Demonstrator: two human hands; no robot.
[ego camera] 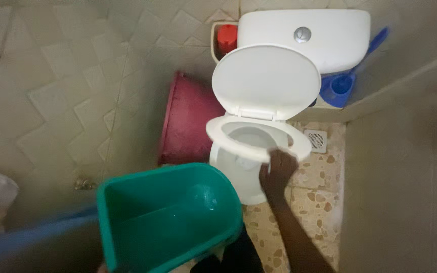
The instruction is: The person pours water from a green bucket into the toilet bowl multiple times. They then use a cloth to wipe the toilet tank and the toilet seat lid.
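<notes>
Head view: looks straight down into a small tiled toilet room.
Right hand: the right hand (277, 169) reaches forward, its fingers curled over the front right rim of the toilet seat (259, 144), grasping it.
Seat position: the seat looks slightly lifted and tilted at its front edge above the bowl (238, 172); whether it is fully clear of the rim, I cannot tell.
Lid: the white lid (266, 81) stands up, leaning back against the cistern (304, 38).
Left hand: not in sight; I cannot tell what it does.
Bucket: a green bucket (170, 217) fills the near left foreground, tilted toward the camera, with a little water low inside it; what holds it is hidden.
Progress: judging by this, the lid is already up and the seat is in hand, and the water remains in the bucket.
Around: a pink basin (185, 124) leans against the left wall beside the bowl; a red-capped bottle (227, 38) stands at the cistern's left; a blue brush holder (340, 88) sits at its right; a floor drain (317, 140) lies just right of the seat.
In the way: the bucket crowds the floor just before the bowl, close to the right forearm.
</notes>
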